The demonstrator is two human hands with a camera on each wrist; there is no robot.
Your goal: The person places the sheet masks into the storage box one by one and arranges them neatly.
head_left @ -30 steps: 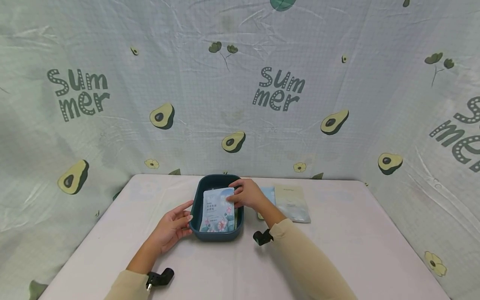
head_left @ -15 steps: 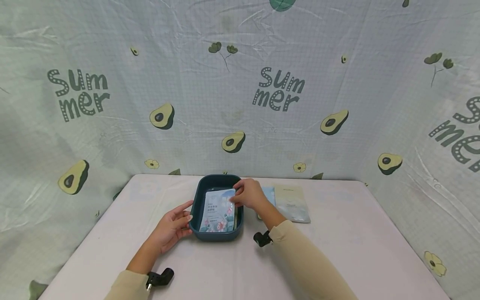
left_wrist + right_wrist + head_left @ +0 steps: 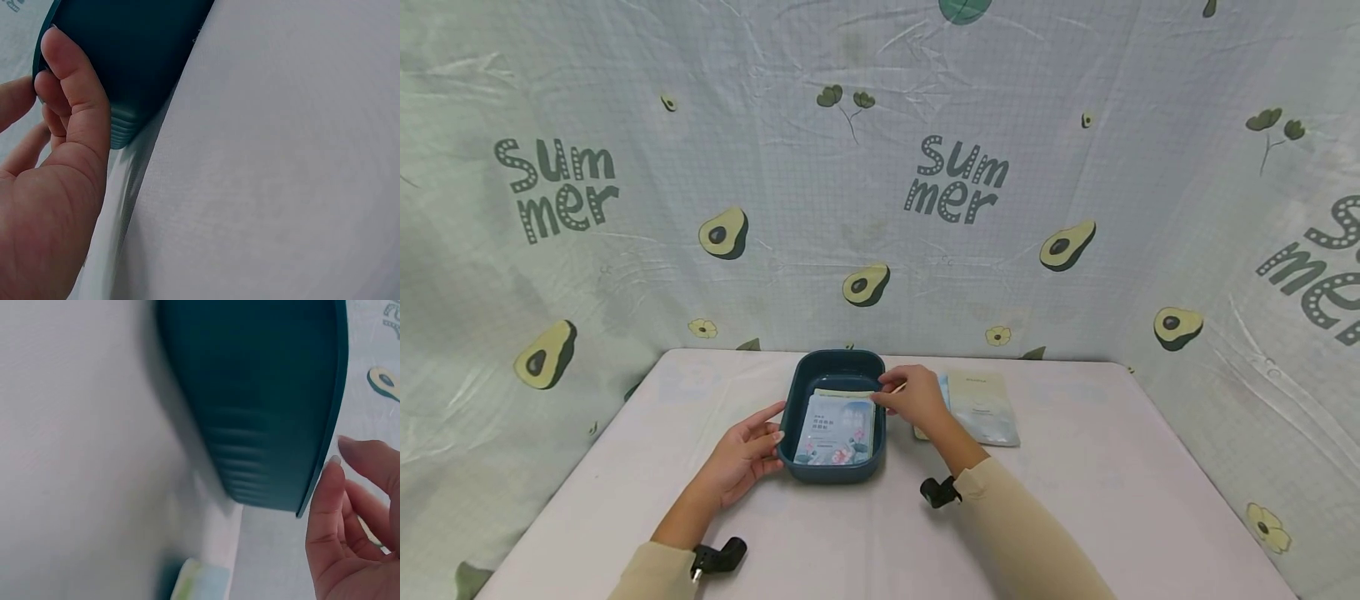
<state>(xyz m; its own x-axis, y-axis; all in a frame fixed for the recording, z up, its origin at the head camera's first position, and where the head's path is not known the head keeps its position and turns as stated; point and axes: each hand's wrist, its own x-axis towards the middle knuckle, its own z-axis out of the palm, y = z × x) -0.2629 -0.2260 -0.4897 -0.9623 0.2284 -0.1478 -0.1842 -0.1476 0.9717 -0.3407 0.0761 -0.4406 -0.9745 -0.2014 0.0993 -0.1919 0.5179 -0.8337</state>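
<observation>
The bin (image 3: 838, 475) is being gripped by the left hand (image 3: 745, 457); nothing is being held by the loose-fingered right hand (image 3: 913, 398) at the rim (image 3: 342, 369). Inside, packets (image 3: 832, 429) are being left exposed to skewing by that hand's brushing.

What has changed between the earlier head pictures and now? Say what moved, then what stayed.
The floral packet has settled lower in the bin, toward its near end. The right hand seems to have let go of it and shifted right. The left hand, the bin and the packets beside it stayed put.
</observation>
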